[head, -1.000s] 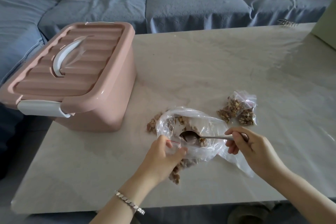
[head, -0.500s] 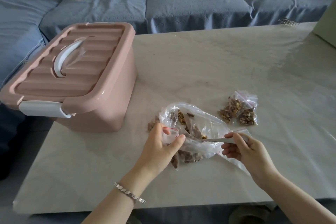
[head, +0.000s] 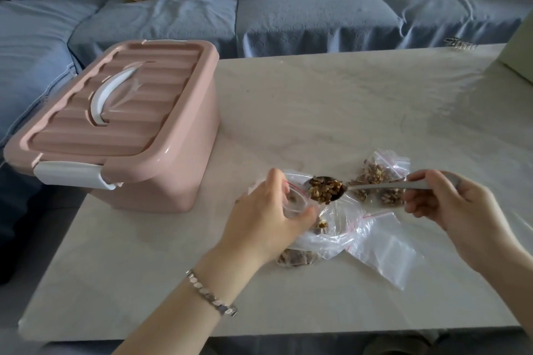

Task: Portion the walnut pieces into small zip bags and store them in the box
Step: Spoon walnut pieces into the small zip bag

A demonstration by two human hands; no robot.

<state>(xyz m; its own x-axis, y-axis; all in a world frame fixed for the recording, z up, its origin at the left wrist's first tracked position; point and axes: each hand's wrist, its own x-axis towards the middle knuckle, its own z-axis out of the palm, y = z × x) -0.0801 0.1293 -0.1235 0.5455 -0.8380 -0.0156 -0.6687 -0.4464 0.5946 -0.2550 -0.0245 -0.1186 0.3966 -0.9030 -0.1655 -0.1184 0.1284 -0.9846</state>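
Note:
My left hand [head: 269, 213] holds a small clear zip bag [head: 294, 200] open by its red-lined mouth. My right hand [head: 450, 204] grips the handle of a metal spoon [head: 375, 186] whose bowl, heaped with walnut pieces [head: 324, 189], hovers right at the small bag's mouth. Below lies the large clear bag [head: 331, 235] with more walnut pieces. A filled small zip bag [head: 377, 174] lies behind the spoon. An empty zip bag [head: 383, 245] lies flat at the right. The pink box [head: 121, 127] stands shut at the left.
The pale marble table [head: 317, 112] carries everything. The box has a white handle and a white latch [head: 69, 177] facing me. A blue sofa [head: 288, 14] with cushions runs behind the table. A green object [head: 519, 52] sits at the far right edge.
The spoon has come up out of the large bag loaded with walnut pieces and now sits at the small bag's mouth. My left hand has lifted the small bag slightly.

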